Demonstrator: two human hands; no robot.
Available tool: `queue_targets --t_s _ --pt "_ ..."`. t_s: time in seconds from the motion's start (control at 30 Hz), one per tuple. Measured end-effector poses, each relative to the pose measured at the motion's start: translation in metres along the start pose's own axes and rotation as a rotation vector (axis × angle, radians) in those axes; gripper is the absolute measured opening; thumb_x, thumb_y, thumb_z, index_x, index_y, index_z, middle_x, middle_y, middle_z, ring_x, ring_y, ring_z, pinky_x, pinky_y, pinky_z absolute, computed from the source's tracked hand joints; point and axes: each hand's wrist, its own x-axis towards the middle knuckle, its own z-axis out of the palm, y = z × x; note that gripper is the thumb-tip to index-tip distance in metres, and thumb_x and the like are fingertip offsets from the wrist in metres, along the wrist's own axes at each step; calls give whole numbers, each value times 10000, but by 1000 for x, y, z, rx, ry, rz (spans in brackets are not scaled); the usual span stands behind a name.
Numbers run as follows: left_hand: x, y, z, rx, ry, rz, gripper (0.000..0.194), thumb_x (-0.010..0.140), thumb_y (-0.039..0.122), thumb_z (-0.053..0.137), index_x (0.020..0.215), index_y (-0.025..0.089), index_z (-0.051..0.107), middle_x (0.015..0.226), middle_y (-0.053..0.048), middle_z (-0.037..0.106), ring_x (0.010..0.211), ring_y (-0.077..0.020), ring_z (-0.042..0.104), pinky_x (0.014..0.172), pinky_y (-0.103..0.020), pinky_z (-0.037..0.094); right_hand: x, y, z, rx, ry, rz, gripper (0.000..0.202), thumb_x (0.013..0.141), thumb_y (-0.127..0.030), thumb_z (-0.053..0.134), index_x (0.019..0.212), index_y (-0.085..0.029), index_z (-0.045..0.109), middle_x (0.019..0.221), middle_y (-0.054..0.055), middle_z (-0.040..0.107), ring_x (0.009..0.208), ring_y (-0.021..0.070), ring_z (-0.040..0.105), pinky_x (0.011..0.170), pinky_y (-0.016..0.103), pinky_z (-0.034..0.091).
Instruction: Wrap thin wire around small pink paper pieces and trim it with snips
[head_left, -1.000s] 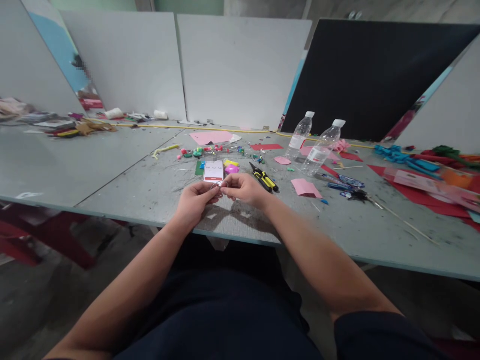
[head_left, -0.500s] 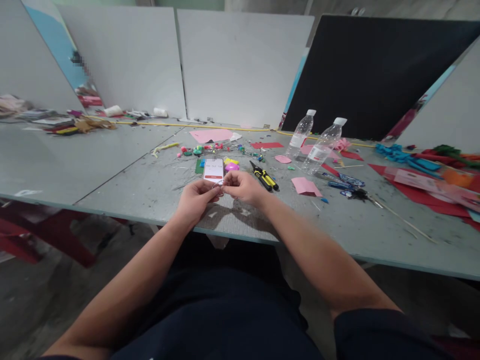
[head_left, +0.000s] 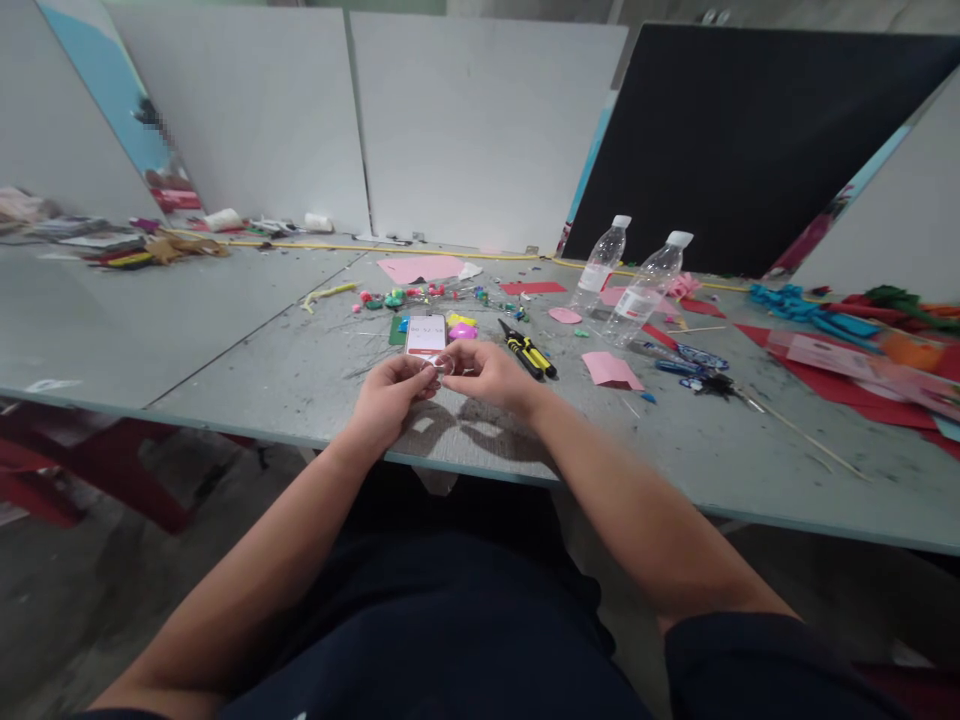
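Over the front edge of the grey table, my left hand (head_left: pixel 393 393) pinches a thin wire loop (head_left: pixel 443 364) between thumb and fingers. My right hand (head_left: pixel 486 375) is close beside it, its thumb and index finger apart around the loop's right side. A phone (head_left: pixel 426 334) with a lit screen lies just beyond my fingers. Right of the phone are yellow and purple lumps (head_left: pixel 463 331). Pliers with yellow and black handles (head_left: pixel 530 354) rest to the right of my right hand.
Two plastic bottles (head_left: pixel 600 262) (head_left: pixel 649 290) stand at the back right. Small coloured beads (head_left: pixel 394 298) lie behind the phone. Pink paper (head_left: pixel 612 370), pens and a thin stick (head_left: pixel 810 441) are on the right. White and black boards line the back.
My right thumb and index finger have parted slightly, and the wire between my hands now shows as a rounder loop. My left hand has hardly moved.
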Motion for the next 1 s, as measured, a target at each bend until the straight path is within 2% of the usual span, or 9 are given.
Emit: queue_targets --t_s 0.13,0.23,0.4,0.53,0.77,1.0 --pt "0 4 -3 -147 -7 -91 394 534 296 987 734 159 677 722 -2 689 644 -86 619 619 -198 506 -2 -2 1 -23 54 -105 438 732 -334 841 1093 -224 618 1066 49 668 920 170 632 715 286 549" --pt "0 2 -4 -147 -30 -80 404 550 281 982 757 156 658 702 8 671 639 -78 618 597 -175 484 -1 -1 3 -5 118 -164 498 720 -365 873 1132 -237 624 1136 73 680 995 200 643 722 304 568" --pt "0 -2 -3 -90 -140 -15 349 621 269 944 749 151 641 670 17 643 612 -73 594 608 -185 485 -1 0 3 16 127 -170 422 728 -374 879 1064 -245 659 1133 66 693 1034 212 644 744 314 560" --pt "-1 1 -1 -108 -131 -43 298 634 211 916 729 142 643 677 14 632 616 -72 594 611 -187 490 -1 1 3 28 122 -167 391 727 -371 883 1034 -241 679 1117 61 697 1022 205 641 740 310 547" --pt "-3 5 -3 -125 -148 -116 262 677 161 858 714 154 598 645 4 640 565 -77 586 555 -179 478 2 4 2 27 86 -141 466 683 -377 914 1067 -236 690 1053 57 713 1000 218 655 723 319 520" --pt "-4 5 -2 -124 -133 -112 287 668 164 879 696 152 594 662 8 638 565 -68 588 549 -175 485 0 -2 -3 20 53 -172 369 744 -336 880 1061 -233 721 1040 51 734 954 195 662 739 316 525"
